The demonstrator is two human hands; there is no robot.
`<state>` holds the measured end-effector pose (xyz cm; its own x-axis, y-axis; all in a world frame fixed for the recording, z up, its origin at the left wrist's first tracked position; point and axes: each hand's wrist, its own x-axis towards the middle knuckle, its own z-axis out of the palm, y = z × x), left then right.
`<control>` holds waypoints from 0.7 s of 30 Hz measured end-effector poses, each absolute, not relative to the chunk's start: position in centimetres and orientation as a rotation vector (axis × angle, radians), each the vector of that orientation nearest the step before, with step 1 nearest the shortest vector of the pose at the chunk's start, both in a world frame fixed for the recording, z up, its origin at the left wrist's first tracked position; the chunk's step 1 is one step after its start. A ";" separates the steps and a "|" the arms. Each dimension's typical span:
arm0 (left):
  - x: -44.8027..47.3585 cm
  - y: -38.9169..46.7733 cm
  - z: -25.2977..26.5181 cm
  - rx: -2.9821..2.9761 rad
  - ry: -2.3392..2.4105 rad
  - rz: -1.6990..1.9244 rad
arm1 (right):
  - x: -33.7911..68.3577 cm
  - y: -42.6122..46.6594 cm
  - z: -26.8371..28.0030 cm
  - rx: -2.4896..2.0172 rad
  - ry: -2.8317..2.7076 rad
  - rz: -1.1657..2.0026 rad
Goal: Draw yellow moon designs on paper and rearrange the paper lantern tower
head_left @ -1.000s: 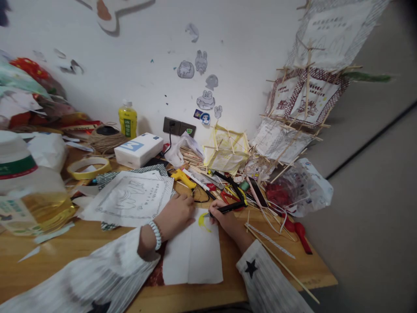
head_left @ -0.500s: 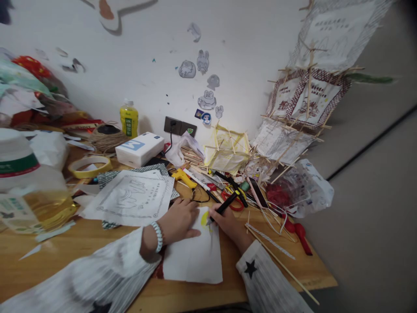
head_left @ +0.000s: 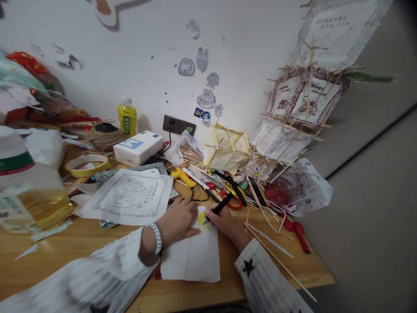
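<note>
Smearing risked if yellow patch (head_left: 201, 217) is wet & brushed by R hand (head_left: 225, 221) w/ black pen (head_left: 222, 205) pinched; paper (head_left: 200, 263) may be skewed if flat-laid L hand (head_left: 180, 219) lifted.

As for the white paper (head_left: 202, 258), lies flat near six o'clock in view, longer than wide, faintly creased from twelve towards six, partly covered at ten. Bears a rounded yellow patch (head_left: 201, 217) towards one o'clock. As for the black pen (head_left: 221, 206), slants over the sheet, gripped low, grey tip towards seven, at the patch's lower edge, back end up towards two.
</note>
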<state>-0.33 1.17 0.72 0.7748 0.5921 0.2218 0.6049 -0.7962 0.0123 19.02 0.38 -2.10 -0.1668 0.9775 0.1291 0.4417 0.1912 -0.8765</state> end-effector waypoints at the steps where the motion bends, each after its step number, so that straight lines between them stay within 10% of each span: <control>1: -0.3 1.2 0.7 -2.902 -0.979 -0.333 | 19.0 0.4 -2.1 -1.335 -1.741 0.911; 21: -0.2 1.4 0.5 -2.894 -0.967 -0.359 | 19.6 0.7 -2.7 -1.265 -1.818 0.980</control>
